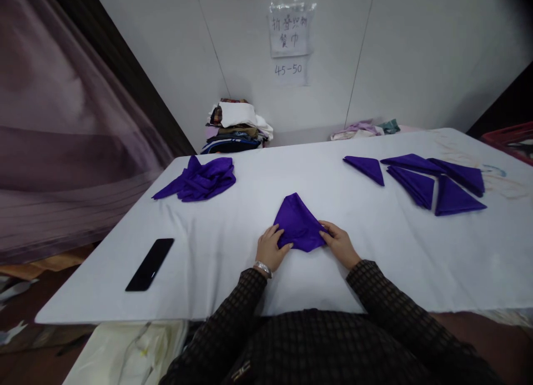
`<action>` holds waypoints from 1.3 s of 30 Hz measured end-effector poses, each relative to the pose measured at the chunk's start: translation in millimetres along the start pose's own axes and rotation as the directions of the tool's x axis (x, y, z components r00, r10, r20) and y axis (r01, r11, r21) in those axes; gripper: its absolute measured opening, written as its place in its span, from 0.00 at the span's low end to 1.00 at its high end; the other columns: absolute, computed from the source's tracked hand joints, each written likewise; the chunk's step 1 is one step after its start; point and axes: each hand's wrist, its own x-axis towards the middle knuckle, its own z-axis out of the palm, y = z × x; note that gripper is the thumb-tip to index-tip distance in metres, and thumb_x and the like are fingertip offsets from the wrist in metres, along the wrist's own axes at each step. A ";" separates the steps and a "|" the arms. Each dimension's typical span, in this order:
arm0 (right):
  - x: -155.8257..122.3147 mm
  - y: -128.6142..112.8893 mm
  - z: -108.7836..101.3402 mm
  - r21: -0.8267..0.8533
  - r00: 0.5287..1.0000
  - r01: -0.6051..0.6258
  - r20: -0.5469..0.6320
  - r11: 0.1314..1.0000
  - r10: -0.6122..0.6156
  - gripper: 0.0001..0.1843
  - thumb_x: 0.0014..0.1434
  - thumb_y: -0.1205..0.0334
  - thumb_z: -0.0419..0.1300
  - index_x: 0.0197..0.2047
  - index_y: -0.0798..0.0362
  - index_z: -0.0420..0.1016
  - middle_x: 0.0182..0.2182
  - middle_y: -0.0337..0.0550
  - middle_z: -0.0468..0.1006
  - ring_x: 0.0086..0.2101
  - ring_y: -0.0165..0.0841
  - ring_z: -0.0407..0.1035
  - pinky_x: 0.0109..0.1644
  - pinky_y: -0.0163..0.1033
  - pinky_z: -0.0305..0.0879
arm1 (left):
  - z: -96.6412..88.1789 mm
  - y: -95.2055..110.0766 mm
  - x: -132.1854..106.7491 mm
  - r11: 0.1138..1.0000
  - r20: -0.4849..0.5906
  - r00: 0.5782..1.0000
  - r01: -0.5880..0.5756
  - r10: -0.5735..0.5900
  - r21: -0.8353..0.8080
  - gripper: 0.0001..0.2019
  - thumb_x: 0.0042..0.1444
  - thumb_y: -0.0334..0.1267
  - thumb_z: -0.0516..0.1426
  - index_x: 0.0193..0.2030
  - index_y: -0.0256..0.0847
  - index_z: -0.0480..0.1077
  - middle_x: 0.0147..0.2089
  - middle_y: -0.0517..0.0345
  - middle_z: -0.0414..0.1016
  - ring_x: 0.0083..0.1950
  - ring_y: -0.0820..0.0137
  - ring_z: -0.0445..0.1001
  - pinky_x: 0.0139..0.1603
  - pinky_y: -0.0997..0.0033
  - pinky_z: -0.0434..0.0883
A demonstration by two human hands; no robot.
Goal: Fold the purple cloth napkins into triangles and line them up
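Note:
A purple cloth napkin [300,221], partly folded with its point away from me, lies on the white-covered table in front of my body. My left hand [272,247] grips its left side, the fingers on top of the fabric and the thumb along the near edge. At the right corner, my right hand [338,243] pinches the cloth between thumb and fingers. Several purple napkins folded into triangles [410,188] lie at the right. A loose heap of purple cloth [204,178] sits at the far left.
A black phone [150,264] lies on the left of the white tablecloth [233,251]. Behind the table stand a stack of folded clothes [237,126] and more fabric [360,130]. Handwritten paper signs [290,38] hang on the wall. A red basket [510,140] is at the right edge.

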 end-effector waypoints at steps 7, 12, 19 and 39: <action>0.0 -6.0 0.2 0.054 0.999 -0.022 -0.044 0.998 0.025 0.20 0.51 0.55 0.61 0.47 0.52 0.76 0.35 0.43 0.79 0.34 0.36 0.72 0.38 0.43 0.70 | -1.5 -9.0 -0.1 0.960 -0.071 0.995 0.042 -0.063 -0.276 0.11 0.49 0.40 0.60 0.40 0.42 0.76 0.53 0.51 0.75 0.55 0.62 0.71 0.60 0.56 0.65; 0.6 -6.2 -1.4 0.093 0.993 -0.050 -0.101 0.994 0.059 0.20 0.50 0.53 0.62 0.45 0.52 0.76 0.35 0.43 0.79 0.34 0.37 0.72 0.38 0.43 0.69 | -10.5 -11.3 2.4 0.733 -0.083 0.930 0.226 -0.359 -0.641 0.09 0.50 0.44 0.58 0.33 0.42 0.76 0.33 0.60 0.78 0.39 0.67 0.75 0.46 0.65 0.71; 0.8 -9.2 -1.6 0.104 0.986 -0.080 -0.141 0.991 0.094 0.22 0.48 0.51 0.63 0.44 0.54 0.75 0.32 0.43 0.78 0.30 0.34 0.69 0.32 0.41 0.68 | -18.2 -19.9 8.0 0.134 0.193 0.757 0.347 -0.625 -0.928 0.13 0.57 0.47 0.51 0.26 0.43 0.66 0.18 0.65 0.65 0.23 0.74 0.68 0.29 0.72 0.70; -1.9 -13.6 -6.0 0.069 0.978 -0.039 -0.203 0.997 0.053 0.19 0.48 0.51 0.64 0.41 0.54 0.78 0.33 0.45 0.79 0.33 0.36 0.71 0.37 0.43 0.69 | -6.2 0.9 -23.0 0.746 -0.174 0.928 0.143 -0.330 -0.651 0.25 0.53 0.33 0.53 0.59 0.38 0.62 0.58 0.49 0.70 0.59 0.63 0.68 0.62 0.58 0.63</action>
